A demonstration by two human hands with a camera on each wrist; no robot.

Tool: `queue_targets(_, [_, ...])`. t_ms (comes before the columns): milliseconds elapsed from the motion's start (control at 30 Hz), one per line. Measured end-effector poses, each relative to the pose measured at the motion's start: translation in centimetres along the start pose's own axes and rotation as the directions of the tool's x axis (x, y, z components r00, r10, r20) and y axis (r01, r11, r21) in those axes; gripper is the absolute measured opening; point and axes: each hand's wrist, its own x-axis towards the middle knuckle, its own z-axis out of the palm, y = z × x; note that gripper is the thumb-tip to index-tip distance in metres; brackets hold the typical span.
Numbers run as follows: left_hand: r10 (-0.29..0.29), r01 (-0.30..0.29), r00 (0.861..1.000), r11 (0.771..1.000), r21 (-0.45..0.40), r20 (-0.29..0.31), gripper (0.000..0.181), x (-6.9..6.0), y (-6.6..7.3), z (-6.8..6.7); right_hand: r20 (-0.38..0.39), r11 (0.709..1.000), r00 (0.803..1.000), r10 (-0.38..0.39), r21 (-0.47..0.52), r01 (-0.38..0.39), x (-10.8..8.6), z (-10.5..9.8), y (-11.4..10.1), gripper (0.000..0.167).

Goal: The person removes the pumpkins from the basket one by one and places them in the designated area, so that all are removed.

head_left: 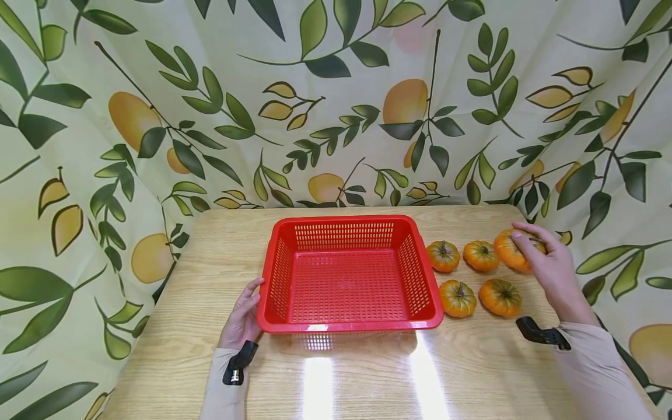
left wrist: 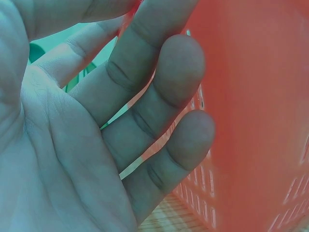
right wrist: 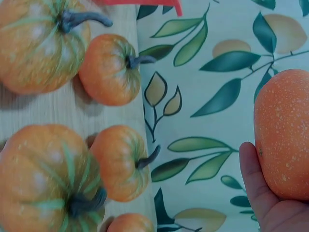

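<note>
My right hand (head_left: pixel 557 269) grips an orange pumpkin (head_left: pixel 511 251) at the right end of the table, thumb on its near side. In the right wrist view, a finger lies along the held pumpkin (right wrist: pixel 284 135). Several small orange pumpkins, such as this one (head_left: pixel 500 298), sit between that hand and a red plastic basket (head_left: pixel 349 326). Nothing lies inside the basket. At the basket's left side is my left hand (head_left: pixel 242 319), touching the rim. Its fingers (left wrist: pixel 181 70) are spread and only slightly bent beside the slotted outer wall (left wrist: pixel 251 106).
The wooden table (head_left: pixel 184 350) carries the basket and pumpkins. Behind it and on both sides hangs a leaf-and-fruit patterned cloth (head_left: pixel 336 116), close to the right hand. Two bright light reflections lie on the table in front of the basket.
</note>
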Motion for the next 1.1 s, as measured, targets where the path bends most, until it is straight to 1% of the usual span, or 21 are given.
queue_targets(200, [-0.001, 0.001, 1.000, 1.000, -0.009, 0.004, 0.045, 0.0, 0.0, 0.1, -0.017, 0.999, 0.999, 0.027, 0.022, -0.026, -0.4, -1.0, 1.0, 0.043])
queue_targets(333, [0.002, -0.001, 1.000, 1.000, -0.022, 0.016, 0.047, 0.1, 0.0, 0.1, -0.037, 0.999, 0.999, 0.040, 0.026, -0.039, -0.4, -1.6, 2.2, 0.042])
queue_targets(467, [0.001, 0.000, 1.000, 0.999, -0.032, 0.024, 0.049, 0.2, 0.0, 0.1, -0.050, 0.997, 0.996, 0.076, 0.025, -0.075, -0.6, -2.2, 3.4, 0.041])
queue_targets(567, [-0.004, 0.004, 1.000, 1.000, -0.022, 0.015, 0.048, 0.1, 0.0, 0.1, -0.067, 0.995, 0.993, 0.102, 0.026, -0.100, -0.8, -2.7, 4.0, 0.040])
queue_targets(800, [-0.014, 0.013, 0.999, 1.000, -0.019, -0.039, 0.045, -0.1, 0.1, 0.1, -0.124, 0.986, 0.980, 0.155, 0.077, -0.146, -0.8, -3.2, 5.1, 0.037])
queue_targets(967, [-0.018, 0.018, 0.999, 1.000, -0.012, -0.050, 0.045, -0.1, 0.1, 0.2, -0.116, 0.982, 0.976, 0.184, 0.059, -0.178, -1.1, -3.2, 6.1, 0.041])
queue_targets(1100, [-0.020, 0.018, 0.998, 0.999, -0.035, -0.052, 0.045, -0.1, 0.1, 0.3, -0.109, 0.978, 0.972, 0.206, 0.048, -0.202, -1.4, -3.4, 7.1, 0.043])
